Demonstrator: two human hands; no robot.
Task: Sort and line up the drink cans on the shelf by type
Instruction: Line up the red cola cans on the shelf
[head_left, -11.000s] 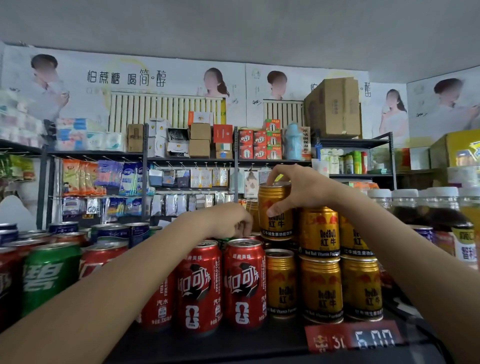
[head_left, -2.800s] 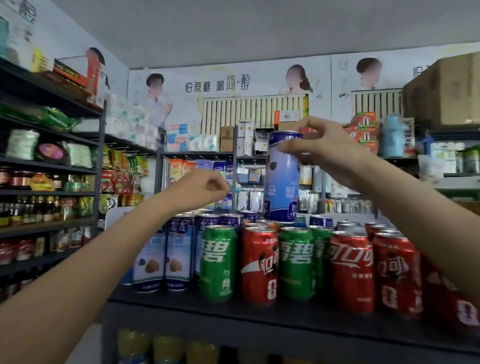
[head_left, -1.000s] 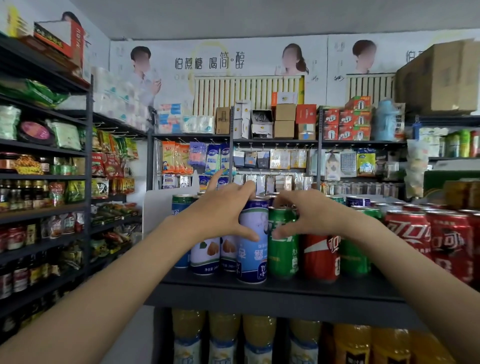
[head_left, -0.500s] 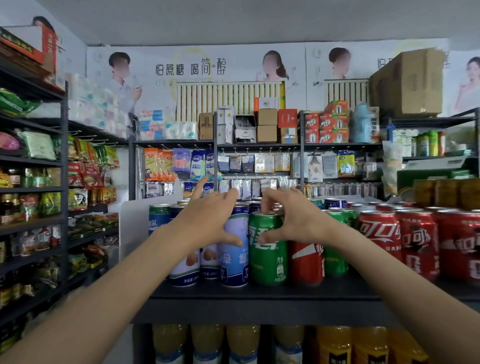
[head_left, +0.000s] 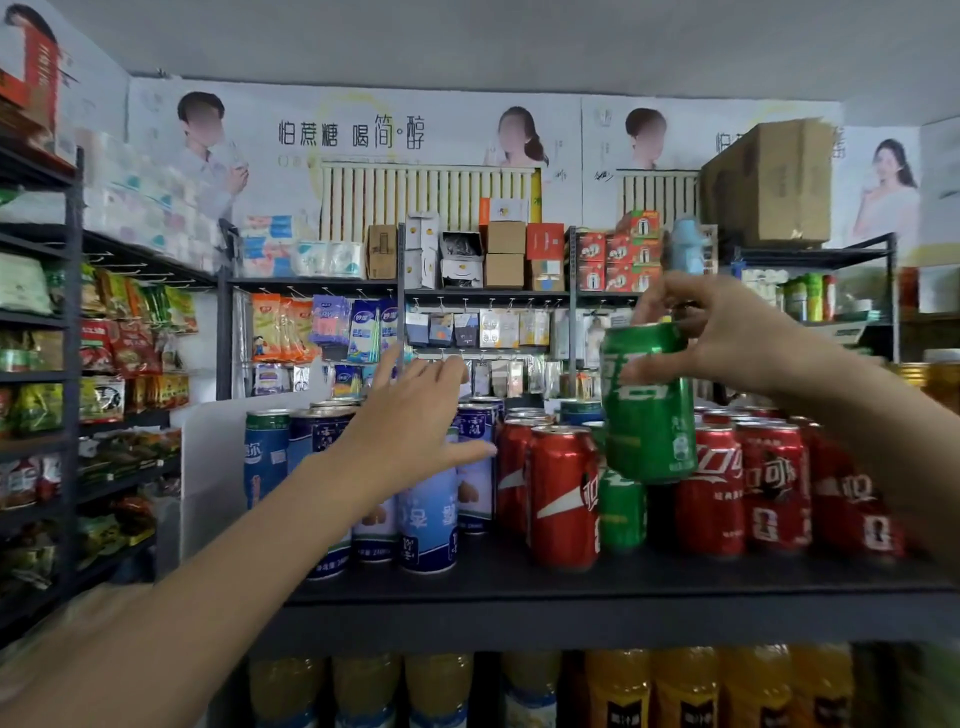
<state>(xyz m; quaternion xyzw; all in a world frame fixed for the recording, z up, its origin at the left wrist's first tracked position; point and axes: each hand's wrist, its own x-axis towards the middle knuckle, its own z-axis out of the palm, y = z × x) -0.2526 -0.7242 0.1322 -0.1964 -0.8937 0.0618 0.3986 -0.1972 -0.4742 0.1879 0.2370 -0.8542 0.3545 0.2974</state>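
My right hand (head_left: 727, 338) grips the top of a green can (head_left: 649, 410) and holds it in the air, tilted, above the red cans (head_left: 563, 499) on the black shelf (head_left: 571, 587). My left hand (head_left: 415, 426) hovers with spread fingers in front of the tall blue-and-white cans (head_left: 428, 525) at the shelf's left end, holding nothing. Another green can (head_left: 621, 512) stands among the red ones, just below the lifted can. More red cans (head_left: 774, 488) fill the shelf to the right.
A white divider panel (head_left: 213, 478) closes the shelf's left end. Orange drink bottles (head_left: 685, 686) stand on the level below. Racks of snacks (head_left: 104, 364) line the left wall; boxes and hanging packets (head_left: 467, 332) fill the racks behind.
My right hand has lifted the green can off the shelf's front row and carried it up and to the right. My left hand has come off the blue can and spread its fingers.
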